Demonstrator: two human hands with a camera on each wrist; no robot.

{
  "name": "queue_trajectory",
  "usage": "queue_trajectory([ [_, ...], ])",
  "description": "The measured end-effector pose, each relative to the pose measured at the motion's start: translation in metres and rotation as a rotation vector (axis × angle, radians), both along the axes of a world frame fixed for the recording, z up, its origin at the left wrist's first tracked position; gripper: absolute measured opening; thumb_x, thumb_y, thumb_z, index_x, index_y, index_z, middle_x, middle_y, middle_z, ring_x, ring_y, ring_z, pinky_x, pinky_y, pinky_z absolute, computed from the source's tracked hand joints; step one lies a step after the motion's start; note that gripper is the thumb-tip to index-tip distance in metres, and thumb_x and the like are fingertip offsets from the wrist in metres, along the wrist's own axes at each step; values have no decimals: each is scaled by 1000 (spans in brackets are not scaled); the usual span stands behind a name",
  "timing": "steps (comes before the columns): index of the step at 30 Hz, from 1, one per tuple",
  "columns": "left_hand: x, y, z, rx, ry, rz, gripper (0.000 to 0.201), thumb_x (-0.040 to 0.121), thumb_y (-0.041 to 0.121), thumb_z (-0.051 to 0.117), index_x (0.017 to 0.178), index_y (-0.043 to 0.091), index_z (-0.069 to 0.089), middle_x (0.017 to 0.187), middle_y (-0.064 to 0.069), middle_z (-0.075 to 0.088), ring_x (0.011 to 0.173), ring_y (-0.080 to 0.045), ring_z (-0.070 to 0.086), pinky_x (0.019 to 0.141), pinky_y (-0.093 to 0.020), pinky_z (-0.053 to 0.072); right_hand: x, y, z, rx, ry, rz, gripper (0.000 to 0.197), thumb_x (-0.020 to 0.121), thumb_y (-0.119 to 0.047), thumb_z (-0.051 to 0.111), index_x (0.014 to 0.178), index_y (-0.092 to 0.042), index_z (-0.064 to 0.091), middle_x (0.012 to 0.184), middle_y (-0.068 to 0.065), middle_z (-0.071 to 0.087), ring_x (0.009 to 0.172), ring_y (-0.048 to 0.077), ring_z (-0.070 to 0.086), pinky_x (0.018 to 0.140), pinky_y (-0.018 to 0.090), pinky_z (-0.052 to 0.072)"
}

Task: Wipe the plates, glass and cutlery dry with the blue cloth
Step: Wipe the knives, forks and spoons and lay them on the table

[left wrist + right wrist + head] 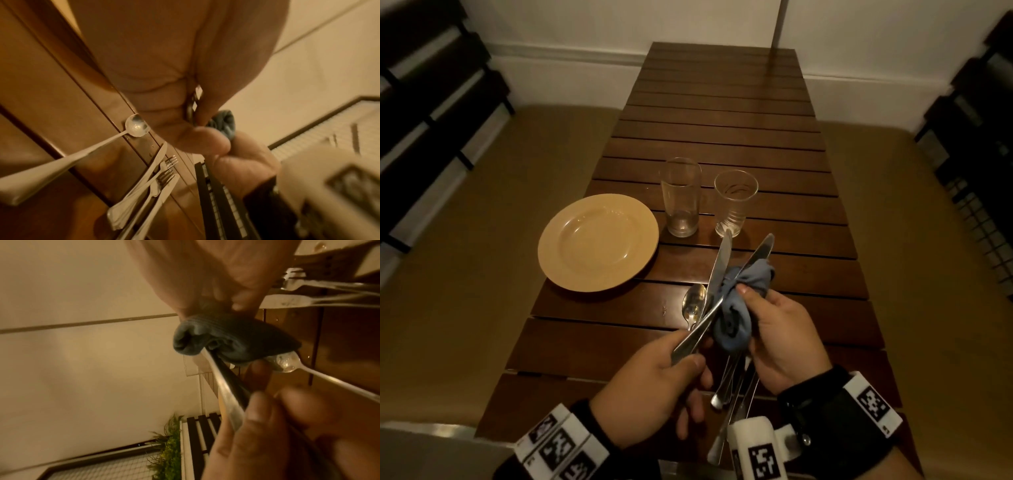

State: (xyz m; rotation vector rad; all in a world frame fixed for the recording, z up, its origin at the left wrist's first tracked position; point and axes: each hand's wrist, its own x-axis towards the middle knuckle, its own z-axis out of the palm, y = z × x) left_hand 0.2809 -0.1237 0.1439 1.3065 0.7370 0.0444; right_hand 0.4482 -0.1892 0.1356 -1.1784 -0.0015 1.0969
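My left hand (685,356) grips the handles of two table knives (717,270), whose blades fan up and away from me. A bunched blue cloth (743,301) is wrapped against the blades and pinched there by my right hand (753,305), thumb on top. In the right wrist view the cloth (216,337) sits over a knife (224,386). A spoon (693,305) lies on the table just left of the knives. A tan plate (599,241) sits to the left, with two clear glasses (681,197) (734,204) upright behind.
More forks and knives (156,178) lie in a loose pile on the slatted wooden table (722,130), under my hands near the front edge. Tan cushioned seats run along both sides. Dark slatted racks stand at far left and right.
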Motion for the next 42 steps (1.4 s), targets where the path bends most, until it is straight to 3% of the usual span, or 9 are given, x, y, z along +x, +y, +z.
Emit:
queue_trajectory([
  [4, 0, 5, 3, -113, 73, 22, 21, 102, 10, 43, 117, 16, 56, 69, -4, 50, 47, -13, 42, 42, -20, 29, -3, -2, -3, -53, -79, 116, 22, 96, -12, 55, 113, -3, 66, 107, 18, 73, 99, 30, 71, 81, 40, 55],
  [7, 3, 4, -1, -113, 74, 42, 13, 102, 10, 41, 102, 14, 54, 60, 2, 45, 42, -12, 35, 47, -23, 22, -7, -1, -7, -12, 27, 152, 24, 97, -11, 54, 115, -1, 66, 111, 20, 71, 104, 32, 69, 84, 40, 55],
  [11, 3, 4, -1, -224, 113, 46, 30, 100, 11, 45, 78, 26, 58, 59, -1, 40, 44, -14, 30, 46, -21, 17, -12, 1, -15, 58, 227, 184, 31, 95, -10, 54, 124, 2, 61, 122, 24, 66, 113, 34, 65, 93, 42, 54],
  [17, -1, 14, -2, -278, 151, -31, 9, 97, 11, 50, 94, 15, 58, 60, -5, 37, 46, -15, 30, 45, -23, 17, -24, 8, -20, 142, 314, 165, 42, 96, -14, 51, 134, 1, 51, 132, 25, 59, 125, 38, 56, 113, 55, 33],
  [22, 1, 13, 1, -330, 139, -8, 4, 95, 19, 56, 96, 15, 55, 59, -1, 36, 46, -14, 29, 46, -22, 14, -26, 14, -14, 116, 192, 100, 31, 95, -9, 51, 121, 5, 60, 119, 28, 66, 108, 35, 67, 85, 38, 57],
  [26, 2, 9, -2, -389, 139, 89, 51, 87, 62, 53, 91, 13, 65, 59, -1, 42, 45, -13, 27, 50, -27, 12, -27, 12, -13, 76, 117, 143, 26, 96, -14, 52, 114, 1, 64, 107, 26, 70, 81, 29, 71, 54, 33, 53],
  [32, -3, 0, -4, -227, 39, 89, 41, 103, 39, 37, 88, 8, 59, 54, -2, 37, 40, -12, 26, 44, -18, 18, 2, 8, -3, 133, 190, -17, 31, 100, -18, 49, 125, -2, 59, 121, 22, 67, 111, 35, 66, 101, 49, 49],
  [37, 0, -2, 6, -136, 82, -1, 32, 106, 25, 37, 94, 6, 59, 61, -5, 53, 39, -11, 35, 40, -14, 22, 6, 9, 5, 46, 29, 93, 28, 98, -17, 51, 119, -1, 62, 113, 21, 70, 104, 34, 69, 93, 48, 53],
  [42, 10, -5, 12, -78, 156, 4, 32, 105, 30, 37, 81, 14, 52, 52, 3, 42, 36, -9, 34, 36, -13, 25, -14, 11, 5, -15, -9, 62, 26, 98, -12, 52, 116, 4, 62, 104, 24, 72, 93, 34, 73, 73, 39, 59],
])
